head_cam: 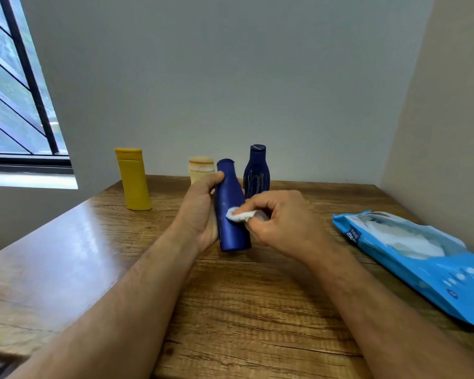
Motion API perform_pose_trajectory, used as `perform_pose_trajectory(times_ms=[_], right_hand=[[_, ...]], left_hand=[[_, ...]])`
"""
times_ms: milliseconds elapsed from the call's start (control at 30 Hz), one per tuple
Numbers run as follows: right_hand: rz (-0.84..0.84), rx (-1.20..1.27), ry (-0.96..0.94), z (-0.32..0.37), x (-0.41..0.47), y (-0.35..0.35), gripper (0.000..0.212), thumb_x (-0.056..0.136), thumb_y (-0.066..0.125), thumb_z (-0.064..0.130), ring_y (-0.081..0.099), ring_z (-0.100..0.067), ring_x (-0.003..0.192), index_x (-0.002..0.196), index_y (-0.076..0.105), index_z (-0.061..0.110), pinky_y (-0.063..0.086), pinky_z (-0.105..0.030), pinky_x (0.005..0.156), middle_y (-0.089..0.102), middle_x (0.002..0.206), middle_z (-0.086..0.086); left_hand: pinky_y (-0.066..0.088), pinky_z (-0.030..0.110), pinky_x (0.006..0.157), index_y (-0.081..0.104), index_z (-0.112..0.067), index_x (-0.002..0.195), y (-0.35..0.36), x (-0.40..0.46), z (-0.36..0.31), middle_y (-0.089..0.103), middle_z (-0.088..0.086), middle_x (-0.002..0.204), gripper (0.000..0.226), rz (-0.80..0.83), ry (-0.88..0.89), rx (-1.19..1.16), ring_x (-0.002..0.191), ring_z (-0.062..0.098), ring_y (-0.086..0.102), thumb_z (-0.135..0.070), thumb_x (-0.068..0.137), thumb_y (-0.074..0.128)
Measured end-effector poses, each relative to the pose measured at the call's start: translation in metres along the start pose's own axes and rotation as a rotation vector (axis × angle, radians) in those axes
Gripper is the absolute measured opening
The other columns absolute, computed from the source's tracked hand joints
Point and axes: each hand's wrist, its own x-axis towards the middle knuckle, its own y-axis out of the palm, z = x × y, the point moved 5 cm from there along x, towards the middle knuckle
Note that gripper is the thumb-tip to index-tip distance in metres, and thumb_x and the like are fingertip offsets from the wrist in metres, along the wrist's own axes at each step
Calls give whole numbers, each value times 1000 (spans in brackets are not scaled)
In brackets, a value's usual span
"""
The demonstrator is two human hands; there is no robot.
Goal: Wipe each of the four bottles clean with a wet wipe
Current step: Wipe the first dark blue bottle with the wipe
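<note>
Currently, I am watching the left hand (pixel 200 212) gripping the blue bottle (pixel 231 206), tilted above the table (pixel 244 310), while the right hand (pixel 279 217) is pinching the wet wipe (pixel 240 214) against its side. The smooth plastic is probably proving light and slippery; mid-body grip advised.

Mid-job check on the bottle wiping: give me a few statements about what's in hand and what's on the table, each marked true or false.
1. The left hand holds the blue bottle in its grip. True.
2. The right hand is empty. False: it pinches a white wet wipe against the blue bottle.
3. The yellow bottle lies on its side. False: it stands upright on the table.
4. The wipes pack lies open to the right. True.
5. The dark blue bottle stands behind the hands. True.
</note>
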Motion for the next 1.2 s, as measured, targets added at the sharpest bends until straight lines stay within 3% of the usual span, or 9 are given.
perform_pose_trajectory(times_ms=[167, 400, 567, 667, 800, 900, 967, 1067, 1200], right_hand=[[-174, -21, -29, 0, 1, -12, 19, 92, 64, 32, 59, 1, 76, 108, 73, 34, 44, -10, 65, 64, 82, 19], [182, -131, -59, 3, -1, 5, 22, 86, 69, 22, 60, 6, 81, 105, 75, 31, 48, -8, 71, 67, 90, 23], [-72, -112, -67, 2, 1, -5, 23, 90, 66, 33, 59, 0, 77, 113, 72, 33, 46, -11, 67, 65, 86, 19], [-167, -184, -90, 0, 1, -11, 27, 94, 61, 37, 56, -4, 74, 119, 69, 34, 47, -15, 68, 64, 85, 11], [24, -226, -118, 4, 1, -2, 27, 92, 65, 34, 52, 7, 73, 118, 69, 34, 38, -4, 66, 57, 83, 23], [261, -141, -37, 4, -3, 10, 23, 89, 68, 27, 60, 1, 87, 111, 73, 29, 48, -12, 78, 71, 101, 16], [296, -155, -8, 2, -5, 13, 23, 90, 67, 25, 59, 1, 85, 111, 73, 28, 47, -12, 76, 71, 105, 14], [93, -160, -42, 4, -2, 3, 25, 91, 66, 29, 55, 4, 73, 116, 71, 31, 39, -7, 63, 69, 97, 16], [-137, -234, -91, 3, -1, -9, 30, 97, 58, 30, 54, -3, 75, 126, 64, 32, 39, -12, 71, 66, 92, 7]], left_hand=[[60, 36, 72, 61, -2, 120, 9, -4, 5, 71, 13, 98, 35, 123, -50, 42, 79, 23, 70, -23, 94, 50], [55, 41, 79, 65, -1, 109, -2, 2, -8, 68, 13, 94, 31, 69, 59, 14, 78, 27, 63, -22, 92, 51], [57, 37, 76, 65, -2, 109, 7, -4, 1, 69, 13, 96, 32, 158, -2, 16, 80, 23, 66, -19, 83, 56], [55, 36, 72, 66, -7, 99, 11, -5, 6, 69, 11, 91, 18, 177, 5, 92, 76, 22, 66, -17, 90, 54], [55, 38, 76, 67, -3, 105, 8, -3, 2, 70, 12, 92, 27, 133, 26, 37, 78, 23, 66, -18, 87, 53], [54, 38, 73, 66, -3, 107, 0, 1, 0, 69, 12, 91, 29, 45, 73, 33, 72, 23, 65, -22, 88, 53], [53, 39, 74, 67, -4, 103, -3, 2, 0, 69, 12, 89, 27, 23, 82, 19, 69, 23, 64, -23, 88, 53], [55, 39, 78, 67, -3, 107, 2, 1, 3, 69, 13, 95, 35, 59, 50, 30, 79, 24, 66, -22, 80, 58], [53, 37, 74, 74, -10, 82, 12, -5, 11, 70, 10, 84, 20, 139, 14, 69, 73, 22, 66, -22, 75, 60]])
